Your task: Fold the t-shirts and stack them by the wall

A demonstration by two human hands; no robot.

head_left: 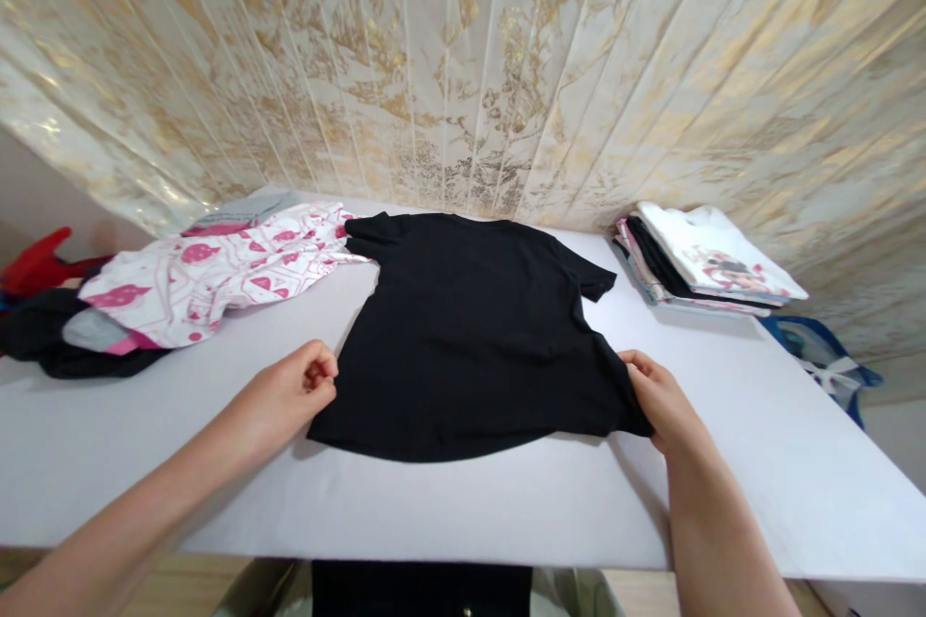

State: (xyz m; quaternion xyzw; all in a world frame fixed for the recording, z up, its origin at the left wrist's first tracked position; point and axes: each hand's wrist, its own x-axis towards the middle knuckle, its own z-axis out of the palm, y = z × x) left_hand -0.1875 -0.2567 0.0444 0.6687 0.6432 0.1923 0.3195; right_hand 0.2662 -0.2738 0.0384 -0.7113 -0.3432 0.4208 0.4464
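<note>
A black short-sleeved T-shirt (463, 337) lies spread out before me, its neckline at the far side and its hem towards me. My right hand (655, 395) grips the shirt's right side close to the hem, and the fabric there is lifted and drawn out to the right. At the shirt's left edge, my left hand (311, 378) is closed with its fingers curled. No fabric shows in those fingers, and the cloth beside them is not pulled.
Folded clothes (713, 260) form a stack at the back right, a white printed top uppermost. Behind it sits a blue-edged bag (825, 366). Loose clothes, including a white-and-pink printed garment (217, 275), lie left. A patterned curtain (463, 67) hangs behind the white table (463, 521).
</note>
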